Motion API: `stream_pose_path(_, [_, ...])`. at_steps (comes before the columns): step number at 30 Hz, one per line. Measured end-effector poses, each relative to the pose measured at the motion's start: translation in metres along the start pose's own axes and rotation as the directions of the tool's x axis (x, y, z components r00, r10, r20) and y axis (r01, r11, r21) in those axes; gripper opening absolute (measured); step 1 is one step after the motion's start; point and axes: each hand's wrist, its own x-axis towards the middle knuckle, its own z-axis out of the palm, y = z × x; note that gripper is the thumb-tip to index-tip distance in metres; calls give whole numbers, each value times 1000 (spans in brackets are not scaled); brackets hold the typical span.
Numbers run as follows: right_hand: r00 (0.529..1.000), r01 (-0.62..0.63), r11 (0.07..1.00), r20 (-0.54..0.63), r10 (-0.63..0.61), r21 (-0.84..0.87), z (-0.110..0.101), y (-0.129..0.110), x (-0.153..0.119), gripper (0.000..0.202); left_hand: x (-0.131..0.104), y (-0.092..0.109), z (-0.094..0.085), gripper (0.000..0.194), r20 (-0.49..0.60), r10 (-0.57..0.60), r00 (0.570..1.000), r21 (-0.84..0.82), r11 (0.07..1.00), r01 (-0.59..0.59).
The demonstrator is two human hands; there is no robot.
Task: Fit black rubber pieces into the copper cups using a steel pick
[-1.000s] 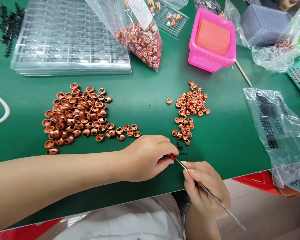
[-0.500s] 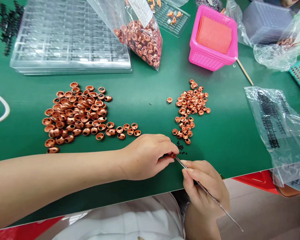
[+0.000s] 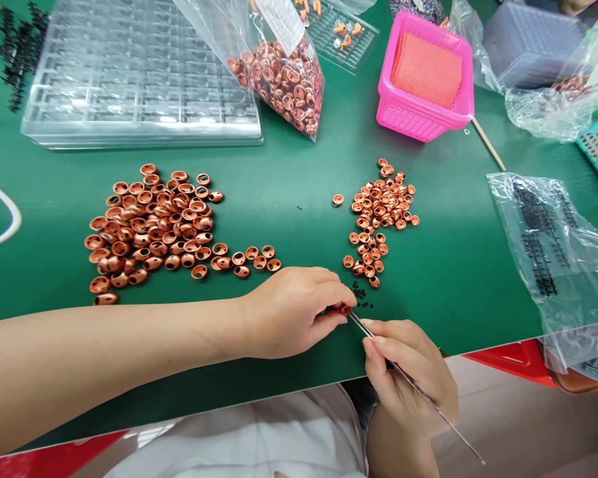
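Pinching a small, hollow, rounded copper-coloured piece [image 3: 345,310] between thumb and forefinger of the left hand [image 3: 285,317], with the forefinger above, the thumb below and the piece partly hidden in the gap near the tips. Cannot make out the left hand's remaining fingers, tucked behind. Grasping a long, slender silver metal tool [image 3: 423,396] in the bunched fingers of the right hand [image 3: 416,368], at about 4 o'clock from the held piece, with the working tip pointing toward 10 o'clock and meeting the piece. Cannot tell from this angle whether inserted or only touching. Seen just beside the left fingertips, between 1 and 2 o'clock from the piece: a scatter of tiny black round bits [image 3: 357,293] on the smooth green surface [image 3: 279,212]. Spread farther off at 1 o'clock: a smaller heap of copper-coloured hollow pieces [image 3: 385,202], with a pink plastic basket [image 3: 413,123] beyond, along the same direction. Heaped well apart at 10 o'clock: a larger pile of copper-coloured hollow pieces [image 3: 154,229], trailing a few toward the left hand. Lying between 11 and 12 o'clock: a clear plastic bag of copper-coloured pieces [image 3: 289,83].
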Motion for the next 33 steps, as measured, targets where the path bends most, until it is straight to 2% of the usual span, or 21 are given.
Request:
stream_pose_path(8, [1000, 19, 998, -19, -18, 53, 0, 0, 0, 32, -1, -1, 1, 11, 1, -3, 1000, -11, 1000, 3])
stream_pose_path(20, [1000, -11, 999, 27, 10, 44, 0, 0, 0, 31, 0, -1, 1, 11, -4, 12, 1000, -5, 1000, -12])
stream_pose_path(25, [999, -21, 999, 47, 20, 35, -2, 1, 0, 31, -2, -4, 2, 11, -9, 56, 998, 10, 998, -56])
stream_pose_path(33, [999, -49, 995, 12, 48, 88, -1, 1, 0, 32, -4, 0, 2, 16, 22, 161, 987, 102, 982, -162])
